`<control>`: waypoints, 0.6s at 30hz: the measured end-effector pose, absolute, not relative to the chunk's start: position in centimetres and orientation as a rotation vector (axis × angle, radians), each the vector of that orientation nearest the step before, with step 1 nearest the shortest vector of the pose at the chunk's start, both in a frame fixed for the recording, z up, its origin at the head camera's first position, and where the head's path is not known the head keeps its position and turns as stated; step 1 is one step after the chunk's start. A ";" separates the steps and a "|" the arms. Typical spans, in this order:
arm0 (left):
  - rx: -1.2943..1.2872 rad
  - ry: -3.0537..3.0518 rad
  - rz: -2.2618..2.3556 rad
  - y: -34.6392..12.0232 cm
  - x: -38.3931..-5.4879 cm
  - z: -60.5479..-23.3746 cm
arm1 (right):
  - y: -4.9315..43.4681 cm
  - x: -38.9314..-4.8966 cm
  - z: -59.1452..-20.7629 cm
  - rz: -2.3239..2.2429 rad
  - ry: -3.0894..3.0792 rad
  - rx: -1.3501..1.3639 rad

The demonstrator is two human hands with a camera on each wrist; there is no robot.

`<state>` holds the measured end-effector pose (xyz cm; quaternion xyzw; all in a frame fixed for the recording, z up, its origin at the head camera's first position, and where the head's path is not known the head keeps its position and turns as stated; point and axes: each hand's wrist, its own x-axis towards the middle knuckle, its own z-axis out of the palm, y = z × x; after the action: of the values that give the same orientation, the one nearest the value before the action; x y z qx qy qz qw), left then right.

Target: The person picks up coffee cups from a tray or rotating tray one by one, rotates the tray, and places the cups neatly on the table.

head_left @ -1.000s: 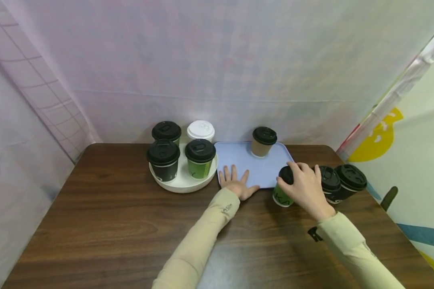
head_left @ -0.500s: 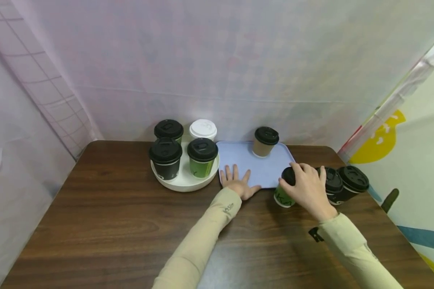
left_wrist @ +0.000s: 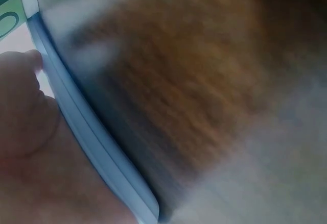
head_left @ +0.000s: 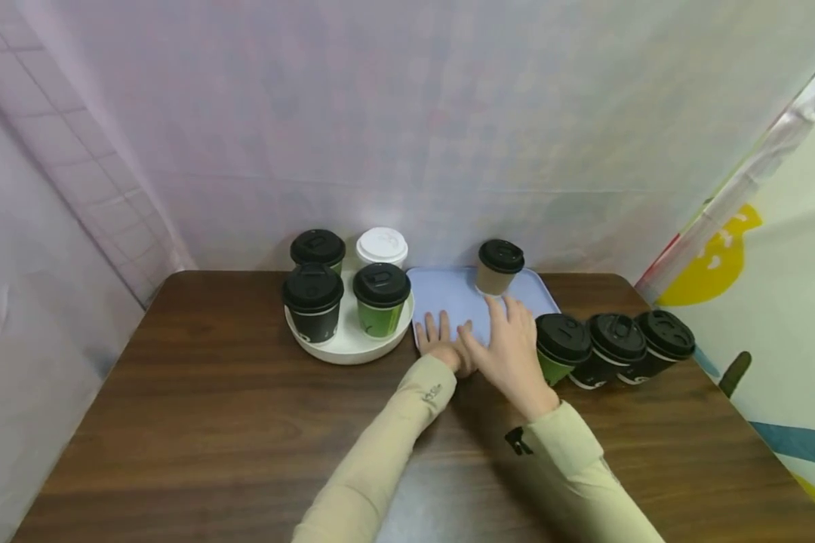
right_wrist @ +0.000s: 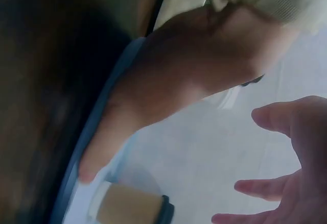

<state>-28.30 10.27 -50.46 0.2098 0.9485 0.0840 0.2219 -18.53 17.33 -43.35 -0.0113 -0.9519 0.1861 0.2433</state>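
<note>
My left hand [head_left: 441,352] rests with spread fingers on the front edge of a light blue rectangular tray [head_left: 444,286]. The left wrist view shows its raised rim [left_wrist: 94,137] beside that hand. My right hand [head_left: 512,354] hovers over the tray's front right part, fingers apart and holding nothing; in the head view it partly covers the left hand. Behind it, a brown paper coffee cup [head_left: 493,282] with a black lid stands on the tray. Just right of my right hand stands a green coffee cup [head_left: 553,369] with a black lid, partly hidden.
Two dark cups [head_left: 592,371] with black lids stand in a row right of the green one, near the table's right edge. On the left, a round white tray [head_left: 346,356] bears several lidded cups. A fabric curtain [head_left: 407,136] hangs behind the wooden table [head_left: 197,422].
My right hand has let go of the green cup and moved left over the blue tray. That cup now stands beside the dark cups. My left hand has stayed in place.
</note>
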 end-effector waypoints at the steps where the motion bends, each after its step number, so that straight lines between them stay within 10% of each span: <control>1: 0.573 2.625 0.221 10.2 -28.3 -50.5 | 17.0 -19.3 -43.4 0.529 -2.602 -0.052; 18: 0.510 2.646 0.311 9.1 -26.2 -47.9 | 18.4 -28.7 -43.5 0.680 -2.764 -0.449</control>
<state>-26.17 9.08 -47.86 0.1838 0.9531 0.1122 0.2128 -28.65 18.36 -43.53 -0.1546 -0.9510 0.2341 0.1298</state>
